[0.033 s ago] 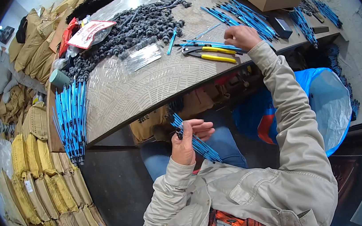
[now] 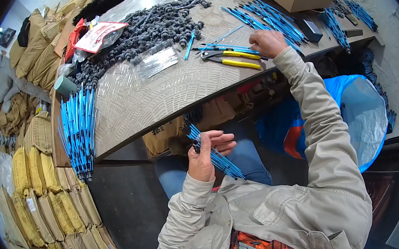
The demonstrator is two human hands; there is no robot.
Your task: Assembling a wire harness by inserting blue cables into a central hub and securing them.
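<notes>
Table edge (image 2: 169, 116) between hands (image 2: 201, 161) (image 2: 269, 43) well apart, blue rods (image 2: 226, 164) over the lap (image 2: 252, 160)

Blue rods (image 2: 279, 22), pliers (image 2: 241, 64) on table (image 2: 133, 107)

A bundle of thin blue rods (image 2: 226, 164) with black parts at its upper end lies in the left hand (image 2: 203, 158), slanting from eleven o'clock down to five o'clock. On the table toward one o'clock, a blue rod (image 2: 237, 48) lies nearly flat, its black end pointing to nine o'clock, its other end by the right hand (image 2: 269, 43).
</notes>
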